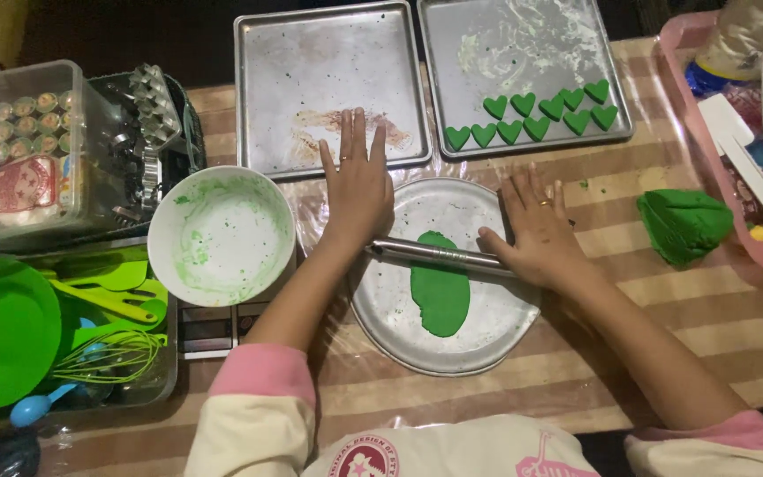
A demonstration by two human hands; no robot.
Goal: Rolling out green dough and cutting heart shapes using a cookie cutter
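Striped cloth under clear plastic covered the table. Two flat, open hands, left hand and right hand, pressed one metal rolling pin across one flattened green dough on a round metal plate. Ten green dough hearts lay on one of two rectangular trays.

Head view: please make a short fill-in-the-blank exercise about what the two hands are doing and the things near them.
1. Both hands, left hand and right hand, press flat on a metal ____ lying across the green dough.
2. The dough lies on a ____ metal tray.
3. The cut dough pieces on the far right baking tray have the shape of ____.
4. The white bowl stands on the person's ____ side.

Missing words: rolling pin; round; hearts; left
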